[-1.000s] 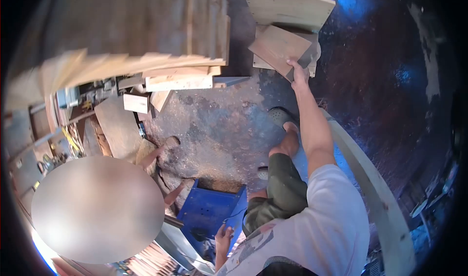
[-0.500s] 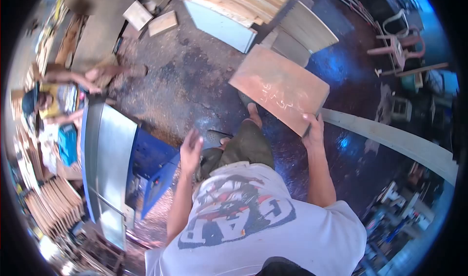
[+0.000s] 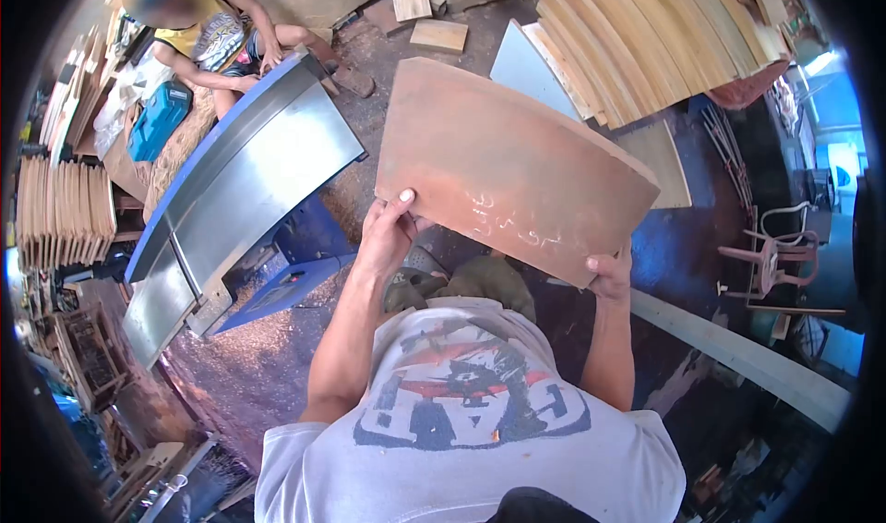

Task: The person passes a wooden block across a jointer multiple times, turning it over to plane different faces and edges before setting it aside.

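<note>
A reddish-brown wooden board (image 3: 503, 158) with white scribbled writing is held up in front of me, tilted. My left hand (image 3: 392, 232) grips its lower left corner, thumb on the near face. At the lower right corner, my right hand (image 3: 611, 269) is closed on the board, its thumb also on the near face. Fingers of both hands are partly hidden behind the board. To the left of the board stands a blue machine with a shiny metal table (image 3: 286, 149).
A person (image 3: 217, 48) sits behind the machine at the upper left, near a teal case (image 3: 161, 121). Stacked planks (image 3: 646, 43) stand at the upper right. A pink chair (image 3: 771, 255) is at the right, and a long pale beam (image 3: 738, 357) runs along the lower right.
My left hand has come up from free air and taken hold of the board's left corner. The board is raised closer. My view has turned left toward the machine.
</note>
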Demonstrator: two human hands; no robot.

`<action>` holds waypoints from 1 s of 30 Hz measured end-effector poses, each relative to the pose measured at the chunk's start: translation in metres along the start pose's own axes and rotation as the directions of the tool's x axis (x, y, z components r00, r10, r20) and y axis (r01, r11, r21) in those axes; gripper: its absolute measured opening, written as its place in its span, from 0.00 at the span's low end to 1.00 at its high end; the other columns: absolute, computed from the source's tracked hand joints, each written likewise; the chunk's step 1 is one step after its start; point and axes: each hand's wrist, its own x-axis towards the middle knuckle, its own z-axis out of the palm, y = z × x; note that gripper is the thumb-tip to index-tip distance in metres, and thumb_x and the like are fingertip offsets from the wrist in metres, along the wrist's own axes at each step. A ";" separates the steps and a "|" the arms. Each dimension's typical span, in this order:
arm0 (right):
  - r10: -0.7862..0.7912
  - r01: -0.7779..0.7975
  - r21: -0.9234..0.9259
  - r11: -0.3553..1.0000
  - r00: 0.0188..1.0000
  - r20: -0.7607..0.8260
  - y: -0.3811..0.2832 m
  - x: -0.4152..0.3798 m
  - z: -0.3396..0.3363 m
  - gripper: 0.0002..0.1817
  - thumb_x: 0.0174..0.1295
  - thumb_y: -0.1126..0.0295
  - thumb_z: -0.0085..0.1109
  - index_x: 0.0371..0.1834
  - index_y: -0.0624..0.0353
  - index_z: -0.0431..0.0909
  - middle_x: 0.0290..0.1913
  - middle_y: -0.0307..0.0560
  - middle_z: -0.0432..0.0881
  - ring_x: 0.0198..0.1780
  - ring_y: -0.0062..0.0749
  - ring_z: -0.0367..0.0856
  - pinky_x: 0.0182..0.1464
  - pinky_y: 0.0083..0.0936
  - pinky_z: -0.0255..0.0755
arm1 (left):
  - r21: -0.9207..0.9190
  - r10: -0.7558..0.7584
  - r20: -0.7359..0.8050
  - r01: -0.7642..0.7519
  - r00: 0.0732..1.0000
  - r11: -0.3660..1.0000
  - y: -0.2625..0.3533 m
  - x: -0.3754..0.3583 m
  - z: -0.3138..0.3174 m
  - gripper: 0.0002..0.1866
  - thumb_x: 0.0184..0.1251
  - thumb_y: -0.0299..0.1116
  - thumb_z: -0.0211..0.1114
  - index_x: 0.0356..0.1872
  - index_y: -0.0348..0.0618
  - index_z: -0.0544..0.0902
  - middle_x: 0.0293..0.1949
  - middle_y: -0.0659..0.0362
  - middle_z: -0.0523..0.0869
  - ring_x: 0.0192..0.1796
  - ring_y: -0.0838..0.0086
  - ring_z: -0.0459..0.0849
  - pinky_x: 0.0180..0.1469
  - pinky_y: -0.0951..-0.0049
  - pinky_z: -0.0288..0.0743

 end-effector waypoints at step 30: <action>-0.100 0.962 -0.064 -0.266 0.039 0.994 -0.058 0.054 0.186 0.16 0.56 0.69 0.74 0.47 0.55 0.84 0.63 0.53 0.88 0.65 0.62 0.85 0.67 0.58 0.79 | -0.260 0.361 0.098 -0.326 0.927 0.909 0.031 -0.096 -0.086 0.41 0.78 0.52 0.65 0.79 0.29 0.65 0.75 0.45 0.75 0.75 0.60 0.77 0.76 0.56 0.72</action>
